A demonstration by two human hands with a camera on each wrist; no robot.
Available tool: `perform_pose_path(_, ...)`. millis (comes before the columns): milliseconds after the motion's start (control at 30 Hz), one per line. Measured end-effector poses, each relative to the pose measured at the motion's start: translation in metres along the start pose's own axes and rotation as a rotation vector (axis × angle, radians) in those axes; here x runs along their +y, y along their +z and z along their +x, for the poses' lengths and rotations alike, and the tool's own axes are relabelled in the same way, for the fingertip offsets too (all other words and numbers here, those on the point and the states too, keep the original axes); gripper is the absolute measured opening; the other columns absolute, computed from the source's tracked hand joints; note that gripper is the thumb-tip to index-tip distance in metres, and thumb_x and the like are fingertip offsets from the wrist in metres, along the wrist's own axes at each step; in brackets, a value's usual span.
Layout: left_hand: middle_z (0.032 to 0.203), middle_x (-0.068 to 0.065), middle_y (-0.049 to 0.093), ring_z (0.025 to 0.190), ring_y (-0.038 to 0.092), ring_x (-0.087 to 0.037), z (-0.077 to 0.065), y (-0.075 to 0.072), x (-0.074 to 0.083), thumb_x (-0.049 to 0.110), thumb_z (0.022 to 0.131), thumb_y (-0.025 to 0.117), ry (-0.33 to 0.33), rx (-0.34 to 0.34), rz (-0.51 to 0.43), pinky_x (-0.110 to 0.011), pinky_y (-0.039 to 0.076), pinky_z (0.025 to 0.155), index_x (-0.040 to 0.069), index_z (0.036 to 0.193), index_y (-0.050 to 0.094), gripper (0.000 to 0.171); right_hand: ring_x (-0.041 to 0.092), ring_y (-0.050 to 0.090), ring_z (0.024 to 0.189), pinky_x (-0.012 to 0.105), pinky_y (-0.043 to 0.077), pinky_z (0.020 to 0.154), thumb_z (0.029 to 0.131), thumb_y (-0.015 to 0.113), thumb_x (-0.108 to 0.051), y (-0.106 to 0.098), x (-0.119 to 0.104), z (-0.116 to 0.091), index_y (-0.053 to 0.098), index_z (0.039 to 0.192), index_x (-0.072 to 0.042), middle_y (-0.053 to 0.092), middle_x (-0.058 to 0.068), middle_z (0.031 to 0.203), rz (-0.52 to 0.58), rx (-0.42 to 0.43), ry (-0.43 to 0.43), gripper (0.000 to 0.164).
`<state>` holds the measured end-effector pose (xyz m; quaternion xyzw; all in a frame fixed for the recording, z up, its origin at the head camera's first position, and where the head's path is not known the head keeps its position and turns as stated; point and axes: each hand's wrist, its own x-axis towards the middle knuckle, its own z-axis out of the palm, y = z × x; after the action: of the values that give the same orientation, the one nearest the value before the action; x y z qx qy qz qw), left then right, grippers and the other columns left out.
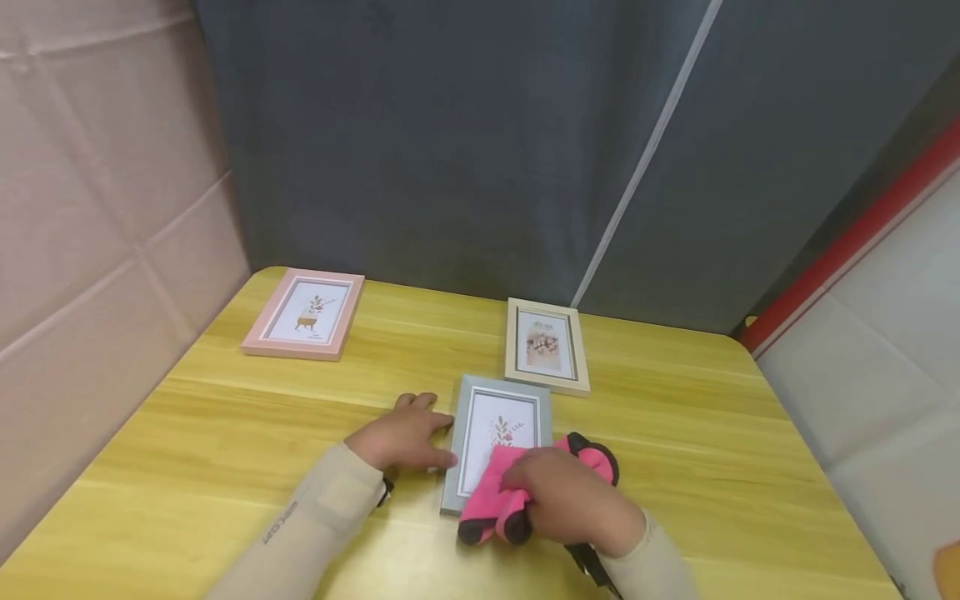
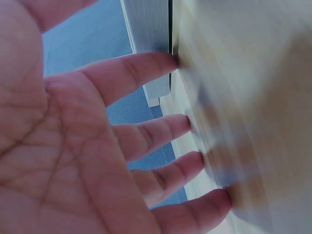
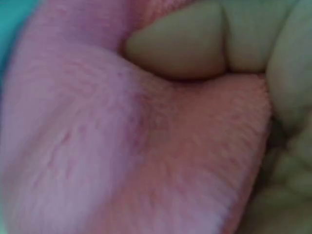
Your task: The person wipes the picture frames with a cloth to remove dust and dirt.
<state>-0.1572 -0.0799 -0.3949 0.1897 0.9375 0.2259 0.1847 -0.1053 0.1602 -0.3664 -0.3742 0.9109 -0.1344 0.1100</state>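
Observation:
A grey-blue picture frame (image 1: 544, 404) with a plant print lies flat on the table in the head view. My right hand (image 1: 564, 493) grips a pink cloth (image 1: 491, 487) with black edging, bunched over the frame's lower right part and hiding it. In the right wrist view the fingers press into the fuzzy pink cloth (image 3: 73, 126). At the frame's left edge rests my left hand (image 1: 408, 435), fingers spread and thumb by the frame's side. The left wrist view shows the left fingers extended, their tips on the tabletop and one beside the frame's side (image 2: 153, 29).
A pink picture frame (image 1: 274, 342) lies at the far left of the yellow wood-grain table (image 1: 675, 417). Just behind the grey-blue frame lies a cream picture frame (image 1: 512, 342). A dark panel (image 1: 420, 150) stands along the table's back edge.

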Motion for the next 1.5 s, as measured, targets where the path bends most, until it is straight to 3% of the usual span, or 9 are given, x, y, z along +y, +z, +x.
perform_pose_path(133, 0.153, -0.025, 0.033, 0.139, 0.027, -0.046, 0.0, 0.001, 0.001, 0.042, 0.084, 0.076, 0.001, 0.002, -0.006, -0.06, 0.034, 0.107, 0.007, 0.136, 0.061, 0.065, 0.007, 0.043, 0.063, 0.025, 0.04, 0.066, 0.075, 0.074, -0.004, -0.005, 0.005, -0.005, 0.055, 0.067, -0.026, 0.046, -0.015, 0.063, -0.005, 0.003, 0.062, 0.03)
perform_pose_path(267, 0.154, -0.025, 0.032, 0.14, 0.025, -0.046, 0.0, 0.001, 0.001, 0.042, 0.084, 0.076, -0.008, 0.0, -0.008, -0.061, 0.033, 0.108, 0.007, 0.137, 0.06, 0.065, 0.005, 0.049, 0.066, 0.029, 0.043, 0.073, 0.078, 0.075, -0.005, -0.005, 0.006, -0.002, 0.063, 0.072, -0.025, 0.053, -0.017, 0.067, 0.021, 0.04, -0.002, 0.024)
perform_pose_path(367, 0.154, -0.023, 0.033, 0.14, 0.026, -0.045, 0.001, 0.001, 0.0, 0.043, 0.084, 0.075, -0.018, 0.003, -0.003, -0.06, 0.034, 0.107, 0.009, 0.137, 0.061, 0.065, 0.006, 0.062, 0.084, 0.033, 0.048, 0.087, 0.086, 0.075, -0.012, 0.0, 0.004, 0.004, 0.073, 0.091, -0.021, 0.067, -0.015, 0.086, 0.048, 0.088, -0.084, 0.011)
perform_pose_path(567, 0.153, -0.022, 0.035, 0.138, 0.029, -0.043, 0.003, 0.002, -0.001, 0.044, 0.083, 0.073, -0.011, 0.004, 0.015, -0.058, 0.037, 0.106, 0.009, 0.137, 0.061, 0.065, 0.017, 0.055, 0.124, 0.039, 0.04, 0.108, 0.088, 0.068, -0.002, 0.013, -0.006, 0.012, 0.07, 0.123, -0.019, 0.068, -0.011, 0.12, -0.033, 0.025, -0.117, 0.039)
perform_pose_path(833, 0.154, -0.024, 0.032, 0.139, 0.026, -0.045, 0.001, 0.002, 0.0, 0.042, 0.083, 0.077, -0.012, -0.003, -0.017, -0.06, 0.034, 0.107, 0.007, 0.137, 0.06, 0.066, 0.004, 0.051, 0.068, 0.024, 0.045, 0.069, 0.08, 0.079, -0.013, -0.002, 0.012, 0.001, 0.065, 0.073, -0.026, 0.054, -0.017, 0.068, 0.147, -0.037, 0.014, 0.021)
perform_pose_path(1000, 0.155, -0.024, 0.031, 0.139, 0.026, -0.046, 0.003, 0.003, 0.001, 0.044, 0.083, 0.076, -0.024, -0.005, -0.002, -0.061, 0.034, 0.107, 0.008, 0.138, 0.06, 0.068, 0.006, 0.047, 0.063, 0.024, 0.042, 0.064, 0.081, 0.079, -0.016, -0.007, 0.018, -0.004, 0.06, 0.069, -0.027, 0.049, -0.016, 0.063, 0.182, -0.038, 0.045, 0.025)
perform_pose_path(1233, 0.154, -0.023, 0.032, 0.14, 0.026, -0.046, 0.001, 0.001, 0.0, 0.042, 0.084, 0.075, -0.023, -0.004, 0.008, -0.062, 0.034, 0.106, 0.008, 0.137, 0.06, 0.065, 0.011, 0.062, 0.107, 0.036, 0.046, 0.099, 0.088, 0.072, -0.007, 0.008, 0.014, 0.006, 0.074, 0.109, -0.018, 0.07, -0.011, 0.107, 0.063, 0.118, -0.126, 0.023)
perform_pose_path(1367, 0.154, -0.021, 0.034, 0.139, 0.027, -0.044, 0.002, 0.002, 0.0, 0.042, 0.083, 0.075, -0.032, -0.008, 0.01, -0.06, 0.037, 0.105, 0.009, 0.137, 0.06, 0.065, 0.019, 0.057, 0.123, 0.041, 0.039, 0.108, 0.088, 0.07, -0.004, 0.017, 0.01, 0.013, 0.072, 0.118, -0.017, 0.069, -0.011, 0.117, -0.007, 0.064, -0.149, 0.033)
perform_pose_path(1500, 0.154, -0.021, 0.033, 0.14, 0.026, -0.043, 0.003, 0.002, 0.0, 0.043, 0.084, 0.075, -0.037, -0.009, 0.004, -0.06, 0.036, 0.106, 0.01, 0.138, 0.06, 0.065, 0.016, 0.059, 0.117, 0.037, 0.042, 0.105, 0.084, 0.073, -0.004, 0.013, 0.01, 0.009, 0.075, 0.112, -0.019, 0.069, -0.014, 0.108, 0.007, 0.01, -0.106, 0.032)
